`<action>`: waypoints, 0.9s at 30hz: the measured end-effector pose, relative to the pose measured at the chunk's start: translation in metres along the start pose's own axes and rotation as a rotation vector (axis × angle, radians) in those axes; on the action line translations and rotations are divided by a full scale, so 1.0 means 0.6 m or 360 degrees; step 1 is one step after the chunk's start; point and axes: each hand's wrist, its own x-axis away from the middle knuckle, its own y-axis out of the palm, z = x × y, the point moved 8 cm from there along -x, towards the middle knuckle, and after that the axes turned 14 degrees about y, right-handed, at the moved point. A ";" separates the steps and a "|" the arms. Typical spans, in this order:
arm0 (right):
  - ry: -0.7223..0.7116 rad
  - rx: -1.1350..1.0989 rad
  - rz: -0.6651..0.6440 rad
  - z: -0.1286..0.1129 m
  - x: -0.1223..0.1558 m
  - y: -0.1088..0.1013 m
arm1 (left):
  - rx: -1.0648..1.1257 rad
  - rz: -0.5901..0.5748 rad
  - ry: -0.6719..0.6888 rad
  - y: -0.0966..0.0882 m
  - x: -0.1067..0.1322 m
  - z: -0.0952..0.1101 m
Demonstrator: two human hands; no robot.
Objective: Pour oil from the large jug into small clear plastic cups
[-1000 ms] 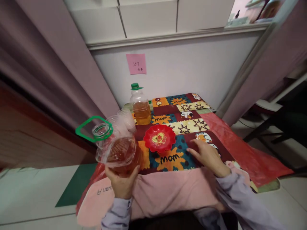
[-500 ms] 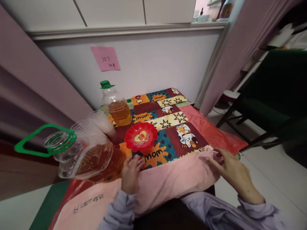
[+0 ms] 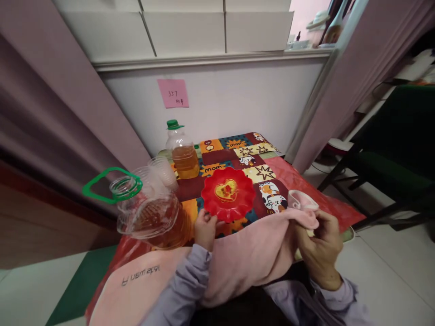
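Observation:
A red scalloped plate [image 3: 228,192] with a gold heart in its middle is tilted towards me above the patterned placemats. My left hand [image 3: 205,228] is closed on its lower left edge. A pink towel [image 3: 244,253] lies along the near side of the table, with dark lettering at its left end. Its right corner is bunched up and raised in my right hand [image 3: 322,249], pinched between thumb and fingers. Left of the plate stands a large clear jug [image 3: 152,222] with a green handle and amber liquid, uncapped.
A smaller bottle [image 3: 185,158] with a green cap and amber liquid stands at the back, near stacked clear plastic cups [image 3: 163,173]. Patterned placemats [image 3: 217,156] cover much of the red tablecloth [image 3: 336,210]. A dark chair [image 3: 390,140] is on the right.
My left hand has taken hold of the red plate, which is now tilted up and further right in view. My right hand has lifted the towel's corner. The view has shifted.

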 end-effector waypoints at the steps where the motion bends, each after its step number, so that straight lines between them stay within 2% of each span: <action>1: -0.0145 -0.0079 -0.0007 -0.030 0.006 0.016 | -0.0072 -0.0104 0.0036 0.009 0.012 0.005; 3: -0.0363 -0.0138 -0.0232 -0.077 0.022 0.077 | -0.0238 -0.0292 0.0128 0.026 0.033 0.017; 5: -0.0402 -0.0068 -0.0557 -0.092 0.042 0.156 | -0.0410 -0.0413 0.0255 0.036 0.047 0.031; 8: -0.0118 0.0021 -0.0835 -0.064 0.065 0.246 | -0.0655 -0.0477 0.0452 0.040 0.057 0.049; 10: 0.0032 0.0017 -0.0960 -0.043 0.079 0.278 | -0.0773 -0.0482 0.0560 0.041 0.060 0.057; 11: 0.0026 0.0001 -0.1054 -0.040 0.088 0.289 | -0.0817 -0.0487 0.0603 0.041 0.061 0.059; 15: -0.0330 -0.0003 -0.1545 -0.059 0.131 0.299 | -0.0916 -0.0525 0.0700 0.047 0.060 0.054; 20: -0.0700 0.0314 -0.1871 -0.067 0.155 0.277 | -0.0999 -0.0522 0.0690 0.045 0.054 0.033; 24: -0.0985 0.0678 -0.2034 -0.058 0.150 0.259 | -0.1022 -0.0539 0.0698 0.046 0.049 0.031; 27: -0.1049 0.0968 -0.1945 -0.039 0.115 0.250 | -0.1026 -0.0545 0.0729 0.049 0.045 0.043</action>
